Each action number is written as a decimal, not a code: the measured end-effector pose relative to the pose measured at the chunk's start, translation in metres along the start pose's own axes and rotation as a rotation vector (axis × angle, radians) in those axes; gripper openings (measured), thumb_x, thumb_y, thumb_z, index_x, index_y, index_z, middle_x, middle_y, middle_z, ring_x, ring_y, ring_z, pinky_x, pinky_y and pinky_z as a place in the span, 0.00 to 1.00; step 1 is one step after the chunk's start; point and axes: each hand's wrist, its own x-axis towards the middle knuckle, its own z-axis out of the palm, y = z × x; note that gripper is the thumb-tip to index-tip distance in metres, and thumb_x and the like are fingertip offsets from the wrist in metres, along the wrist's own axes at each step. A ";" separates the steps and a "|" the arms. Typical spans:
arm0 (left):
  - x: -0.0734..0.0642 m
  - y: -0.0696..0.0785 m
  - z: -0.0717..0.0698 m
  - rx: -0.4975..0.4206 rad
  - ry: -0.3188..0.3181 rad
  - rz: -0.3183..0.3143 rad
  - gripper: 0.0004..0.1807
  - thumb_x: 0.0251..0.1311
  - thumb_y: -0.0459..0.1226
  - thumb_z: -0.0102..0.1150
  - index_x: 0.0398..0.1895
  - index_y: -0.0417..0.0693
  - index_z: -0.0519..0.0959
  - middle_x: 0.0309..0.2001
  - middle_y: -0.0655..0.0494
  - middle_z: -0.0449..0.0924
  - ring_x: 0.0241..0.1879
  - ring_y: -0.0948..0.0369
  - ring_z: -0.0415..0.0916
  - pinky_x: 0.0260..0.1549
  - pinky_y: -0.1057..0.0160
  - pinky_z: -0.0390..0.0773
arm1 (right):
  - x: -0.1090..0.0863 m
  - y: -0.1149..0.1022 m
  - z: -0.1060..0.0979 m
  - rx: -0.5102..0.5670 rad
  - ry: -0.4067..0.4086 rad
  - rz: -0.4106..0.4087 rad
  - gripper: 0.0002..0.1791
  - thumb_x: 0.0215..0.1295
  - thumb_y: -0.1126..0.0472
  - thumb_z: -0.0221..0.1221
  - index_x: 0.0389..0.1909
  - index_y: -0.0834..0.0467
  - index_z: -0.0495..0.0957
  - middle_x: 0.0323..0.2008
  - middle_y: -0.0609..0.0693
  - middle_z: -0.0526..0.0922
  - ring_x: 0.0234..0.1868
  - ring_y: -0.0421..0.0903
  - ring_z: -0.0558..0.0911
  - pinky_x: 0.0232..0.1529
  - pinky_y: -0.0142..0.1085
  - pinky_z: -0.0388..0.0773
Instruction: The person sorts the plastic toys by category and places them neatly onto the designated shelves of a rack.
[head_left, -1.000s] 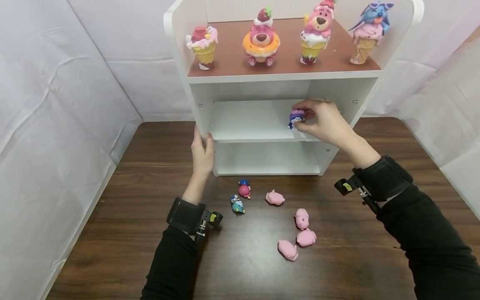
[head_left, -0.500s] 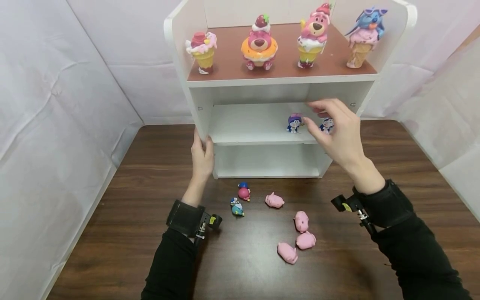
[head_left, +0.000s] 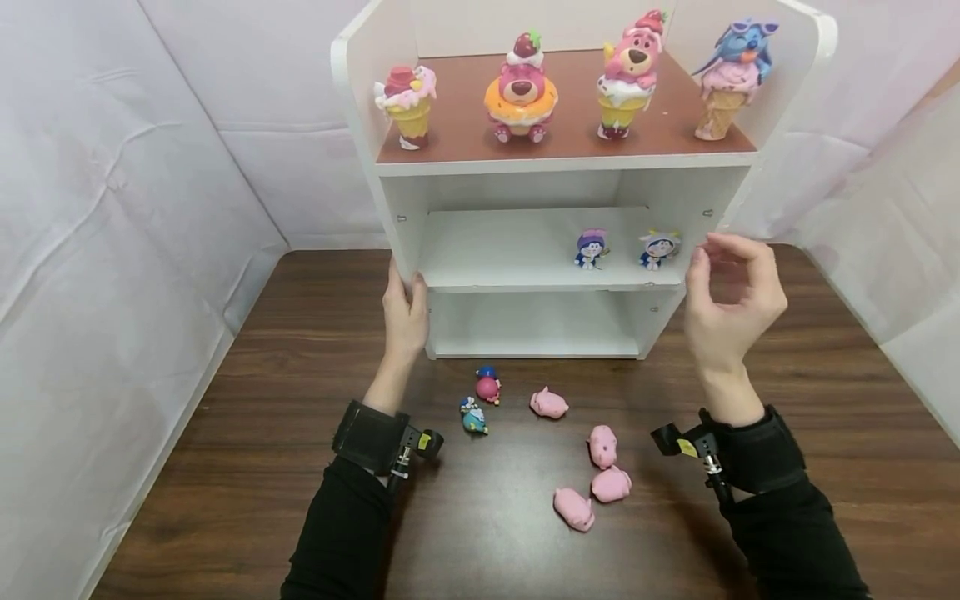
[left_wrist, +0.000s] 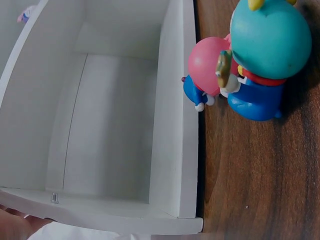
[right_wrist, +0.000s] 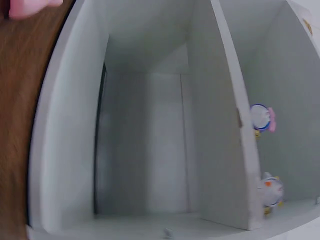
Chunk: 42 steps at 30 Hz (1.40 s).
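Note:
My left hand grips the left side panel of the white shelf unit, thumb inside and fingers outside; its fingertips show at the lower left of the left wrist view. My right hand holds nothing, fingers loosely bent, thumb and index finger close together, at the unit's right side panel. On the middle shelf stand a purple-capped figurine and, to its right, a white-capped figurine. The right wrist view shows the purple-capped figurine and the white-capped figurine, but no hand.
On the table before the unit lie a red-and-blue figurine, a teal-and-blue figurine and several pink pigs. Several dessert-shaped figurines line the brown top shelf. White sheets hang around the table.
My right hand has let go of the purple-capped figurine on the middle shelf and moved right, uncovering the white-capped figurine. My left hand keeps its hold on the side panel.

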 end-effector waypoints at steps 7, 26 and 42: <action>0.000 -0.001 0.001 -0.003 0.012 0.015 0.25 0.59 0.24 0.34 0.62 0.29 0.53 0.54 0.32 0.64 0.55 0.45 0.63 0.54 0.51 0.65 | -0.011 0.026 -0.007 0.075 0.148 0.069 0.08 0.47 0.78 0.55 0.31 0.72 0.74 0.30 0.56 0.73 0.29 0.47 0.73 0.29 0.30 0.71; 0.000 -0.001 0.001 -0.014 0.010 0.008 0.24 0.60 0.24 0.33 0.61 0.28 0.53 0.53 0.31 0.64 0.54 0.44 0.64 0.53 0.49 0.65 | -0.023 0.043 -0.021 -0.131 -0.187 0.429 0.20 0.55 0.70 0.55 0.52 0.63 0.72 0.45 0.57 0.77 0.43 0.43 0.77 0.41 0.28 0.74; 0.001 0.000 -0.002 -0.003 -0.020 -0.021 0.25 0.60 0.24 0.34 0.63 0.30 0.51 0.55 0.33 0.63 0.54 0.43 0.64 0.51 0.48 0.68 | -0.025 0.049 -0.025 -0.154 -0.235 0.396 0.18 0.59 0.71 0.50 0.51 0.64 0.73 0.45 0.64 0.76 0.40 0.40 0.79 0.38 0.25 0.75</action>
